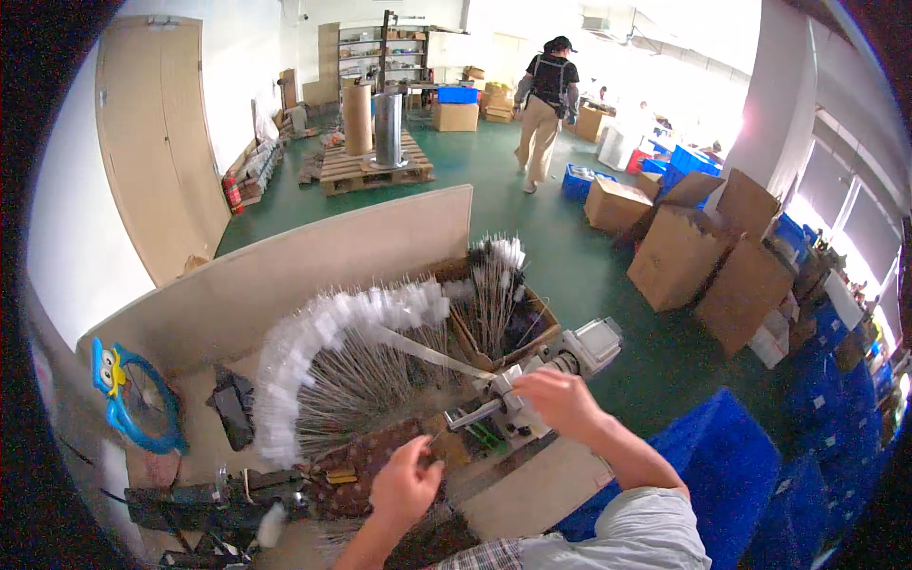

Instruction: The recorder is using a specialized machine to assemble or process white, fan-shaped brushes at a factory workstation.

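My left hand is over the bench front, thumb and fingers curled together near the end of a metal bar; whatever they pinch is too small to make out. My right hand is at a small grey bench machine, its fingers bent together over the top; what they grip, if anything, is hidden. A pale translucent strip runs from the left to the machine. Behind my hands fans a large row of thin metal-stemmed brushes with white tufted ends.
More brushes stand in a cardboard box. A low board borders the bench's far side. At the left are a blue duck-headed ring and a dark case. Blue sheeting lies right. Open cartons and a walking person are beyond.
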{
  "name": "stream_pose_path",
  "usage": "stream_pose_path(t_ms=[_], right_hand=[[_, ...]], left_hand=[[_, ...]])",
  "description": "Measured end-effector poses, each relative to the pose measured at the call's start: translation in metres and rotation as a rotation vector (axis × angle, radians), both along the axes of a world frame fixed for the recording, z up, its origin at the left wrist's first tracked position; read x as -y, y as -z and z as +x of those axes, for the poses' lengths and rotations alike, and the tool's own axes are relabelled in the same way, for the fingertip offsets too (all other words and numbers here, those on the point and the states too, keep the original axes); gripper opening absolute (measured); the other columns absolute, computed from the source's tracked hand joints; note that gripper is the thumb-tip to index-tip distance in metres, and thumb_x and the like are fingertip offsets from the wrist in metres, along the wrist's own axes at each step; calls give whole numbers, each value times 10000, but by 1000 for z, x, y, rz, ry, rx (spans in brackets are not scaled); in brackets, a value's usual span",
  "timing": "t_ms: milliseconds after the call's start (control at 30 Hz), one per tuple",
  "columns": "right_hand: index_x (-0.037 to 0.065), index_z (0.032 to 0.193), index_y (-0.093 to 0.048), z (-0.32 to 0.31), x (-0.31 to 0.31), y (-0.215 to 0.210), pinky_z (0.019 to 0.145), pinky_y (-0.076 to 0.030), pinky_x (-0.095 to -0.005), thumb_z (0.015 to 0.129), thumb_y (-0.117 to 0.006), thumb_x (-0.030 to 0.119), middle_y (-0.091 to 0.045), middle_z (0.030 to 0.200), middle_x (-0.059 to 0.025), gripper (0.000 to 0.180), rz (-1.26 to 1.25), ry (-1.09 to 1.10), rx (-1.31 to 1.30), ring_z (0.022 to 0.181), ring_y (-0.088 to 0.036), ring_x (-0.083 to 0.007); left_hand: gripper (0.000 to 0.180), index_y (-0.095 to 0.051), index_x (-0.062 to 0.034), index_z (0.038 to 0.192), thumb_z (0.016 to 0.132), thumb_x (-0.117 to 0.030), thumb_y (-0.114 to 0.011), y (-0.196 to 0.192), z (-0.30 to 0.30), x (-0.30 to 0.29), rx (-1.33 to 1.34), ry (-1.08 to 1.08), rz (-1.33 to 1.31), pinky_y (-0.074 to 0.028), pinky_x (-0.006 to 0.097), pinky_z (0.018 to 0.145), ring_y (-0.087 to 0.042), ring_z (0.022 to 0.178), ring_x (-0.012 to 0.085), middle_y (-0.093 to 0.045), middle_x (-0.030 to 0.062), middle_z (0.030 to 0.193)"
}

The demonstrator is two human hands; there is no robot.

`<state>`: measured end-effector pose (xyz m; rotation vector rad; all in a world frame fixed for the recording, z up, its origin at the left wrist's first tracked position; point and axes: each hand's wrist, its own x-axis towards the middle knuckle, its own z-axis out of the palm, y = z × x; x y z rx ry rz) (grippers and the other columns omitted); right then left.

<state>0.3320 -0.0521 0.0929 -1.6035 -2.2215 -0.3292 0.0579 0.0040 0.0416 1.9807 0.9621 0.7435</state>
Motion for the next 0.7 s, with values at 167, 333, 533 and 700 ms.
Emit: stream_pose_path(t_ms=[167, 333, 533, 700], right_hand=[[46, 983, -595, -44, -33, 29, 698, -505, -284, 745, -606, 68, -602, 934, -51, 239, 12, -198, -149, 847, -592, -188], [54, 1054, -537, -54, -37, 34, 634, -488, -437, 791, -516, 66, -554, 831, -133, 264, -209, -267, -569, 765, -593, -351], [57, 1029, -561, -58, -42, 41, 618, -503, -384, 799, -588, 87, -580, 807, -111, 233, -151, -215, -546, 724, -603, -305], [88, 1012, -567, -72, -67, 45, 625, -490, -415, 790, -559, 95, -584, 771, -110, 222, -99, -155, -544, 746, -601, -328]], left_hand=[[365, -519, -101, 1113, 777, -203, -622, 15, 50, -19, -326, -117, 427, -489, 428, 590, -605, 709, 327, -584, 97, 920], [108, -592, -112, 908, 813, -157, -567, 24, 53, -37, -501, -198, 629, -485, 364, 500, -606, 638, 250, -570, 64, 854], [73, -552, -112, 755, 790, -171, -577, 14, 41, -44, -361, -192, 724, -479, 362, 525, -591, 609, 254, -535, 56, 732], [69, -576, -98, 766, 708, -135, -578, 5, 36, -68, -666, -213, 853, -454, 354, 557, -577, 683, 239, -552, 53, 751]])
